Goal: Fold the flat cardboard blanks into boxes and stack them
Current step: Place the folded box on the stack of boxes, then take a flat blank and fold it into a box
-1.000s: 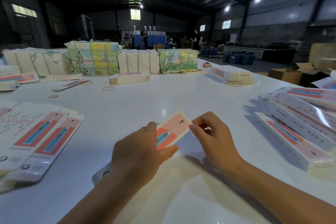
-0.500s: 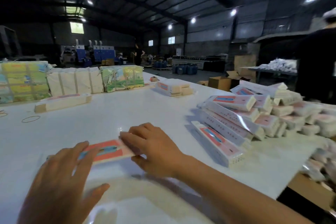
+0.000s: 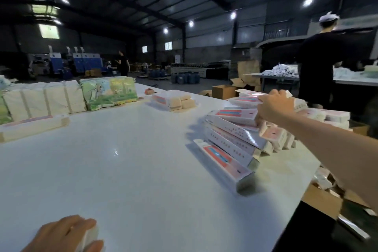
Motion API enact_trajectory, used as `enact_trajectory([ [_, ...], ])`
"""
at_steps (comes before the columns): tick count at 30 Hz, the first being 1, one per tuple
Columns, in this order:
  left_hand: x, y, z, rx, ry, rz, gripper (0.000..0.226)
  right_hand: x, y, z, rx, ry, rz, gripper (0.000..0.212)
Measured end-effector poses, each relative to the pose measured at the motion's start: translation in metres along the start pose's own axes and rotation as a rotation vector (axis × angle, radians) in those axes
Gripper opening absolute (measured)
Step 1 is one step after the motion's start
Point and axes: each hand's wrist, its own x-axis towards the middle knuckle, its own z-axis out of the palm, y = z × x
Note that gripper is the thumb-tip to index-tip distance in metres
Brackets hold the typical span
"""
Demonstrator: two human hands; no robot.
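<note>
— So, where are the hands?

— Far apart. The right hand point(image 3: 275, 106) reaches out to the top of a heap of long white folded cardboard boxes with pink and blue panels point(image 3: 235, 135), at the right side of the glossy white surface point(image 3: 126, 170). Its fingers are curled down over a white and pink box on top of the heap point(image 3: 248, 99); the fingertips are hidden, so how firmly it holds I cannot tell.

— And the left?

— The left hand point(image 3: 65, 233) sits at the bottom edge of the view, low on the surface, thumb and fingers around a small white object point(image 3: 89, 235) that is too blurred and cropped to name.

— How does the heap lie?

— Boxes lean on one another at slanting angles; the nearest one lies flat on the surface with its open end toward the camera.

— Anything else on the surface?

— At the far side, white banded bundles point(image 3: 45, 100) stand beside a bundle wrapped in green illustrated paper point(image 3: 108, 93). A long pale bundle point(image 3: 32, 127) lies at the left, and a small stack of pale packs point(image 3: 171, 100) sits near the middle back. Beyond the right edge, a person in a black shirt and white cap point(image 3: 319, 63) stands at another table, and brown cartons point(image 3: 224, 91) sit on the floor.
</note>
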Motion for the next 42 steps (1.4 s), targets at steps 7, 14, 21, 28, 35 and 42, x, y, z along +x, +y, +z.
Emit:
enact_trajectory([
  [7, 0.006, 0.026, -0.042, 0.123, -0.124, -0.081, 0.04, -0.037, -0.096, -0.068, 0.514, 0.365, -0.383, 0.036],
  [14, -0.002, 0.024, -0.037, 0.075, -0.281, -0.265, 0.039, -0.191, -0.21, -0.056, 0.831, 0.092, -0.966, 0.022],
  [21, -0.01, 0.022, -0.04, 0.015, -0.304, -0.292, 0.041, -0.257, -0.23, 0.02, 0.709, -0.28, -1.1, 0.017],
  [28, 0.003, -0.027, -0.087, -0.1, -0.184, -0.783, 0.04, -0.261, -0.23, 0.029, 0.786, -0.19, -1.134, 0.019],
  [35, -0.038, -0.14, -0.174, 0.575, -0.413, -1.277, 0.082, -0.264, -0.228, 0.028, 0.78, -0.243, -1.083, 0.019],
  [42, -0.055, -0.169, -0.183, 0.434, -0.486, -1.385, 0.098, -0.264, -0.229, 0.025, 0.719, -0.292, -1.095, 0.015],
])
